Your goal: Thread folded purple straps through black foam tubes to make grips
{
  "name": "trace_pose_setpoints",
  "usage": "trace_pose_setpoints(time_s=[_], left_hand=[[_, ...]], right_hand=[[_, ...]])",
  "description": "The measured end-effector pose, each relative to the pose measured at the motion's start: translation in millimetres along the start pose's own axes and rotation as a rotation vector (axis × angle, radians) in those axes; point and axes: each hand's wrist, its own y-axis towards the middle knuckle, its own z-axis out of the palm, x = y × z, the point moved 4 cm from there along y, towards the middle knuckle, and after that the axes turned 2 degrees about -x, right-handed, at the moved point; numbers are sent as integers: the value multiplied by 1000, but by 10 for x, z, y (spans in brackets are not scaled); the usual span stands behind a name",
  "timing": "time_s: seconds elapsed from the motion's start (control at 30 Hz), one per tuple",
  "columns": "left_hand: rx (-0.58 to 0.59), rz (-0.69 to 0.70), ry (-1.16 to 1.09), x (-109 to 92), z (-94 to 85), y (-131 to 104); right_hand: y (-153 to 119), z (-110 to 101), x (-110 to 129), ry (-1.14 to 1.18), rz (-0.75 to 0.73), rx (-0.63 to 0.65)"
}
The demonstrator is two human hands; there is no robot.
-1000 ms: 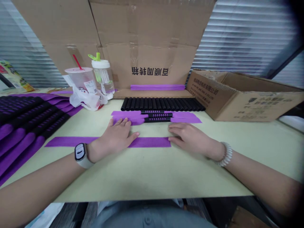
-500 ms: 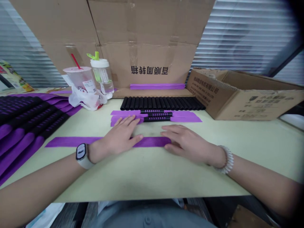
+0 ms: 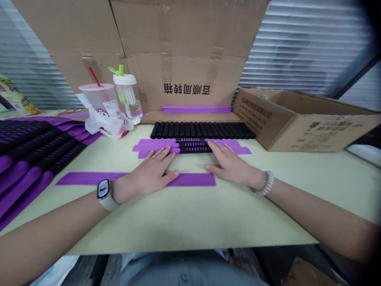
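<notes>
Flat and spread, my left hand [image 3: 153,169] lies across a purple strap [image 3: 193,179], its fingertips on the left ends of three purple straps with black sleeves [image 3: 195,144]. My right hand [image 3: 228,161] is open too, with its fingertips on the right side of those sleeved straps and its thumb near the right end of the single strap. The three sleeved straps lie side by side, purple showing through slots in the black. Just behind them is a row of black ribbed tubes [image 3: 202,130].
On the left is a pile of sleeved purple straps [image 3: 38,155]. A bagged cup [image 3: 99,103] and a water bottle [image 3: 129,97] stand behind it. Folded purple straps [image 3: 196,109] lie at the back by a cardboard panel [image 3: 190,39]. An open cardboard box [image 3: 312,127] stands right.
My right hand has moved from the single strap's right end up to the sleeved straps. The middle sleeved strap has shifted left, lining up with the others. My left hand has barely moved.
</notes>
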Motion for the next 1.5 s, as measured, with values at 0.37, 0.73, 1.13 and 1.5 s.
trace_pose_setpoints(time_s=[0.37,0.73,1.13,1.5], left_hand=[[60,-76,46,90,41,-18],[-87,-58,54,15,-50,-47],[-166,242,-80,-447,-139,-175],[-194,221,-81,-439,-157,-176]], right_hand=[[-28,-17,-72,-13,26,-52],[-84,-95,32,-19,-62,-118],[-281,-265,626,117,-320,45],[-283,-257,533,114,-295,48]])
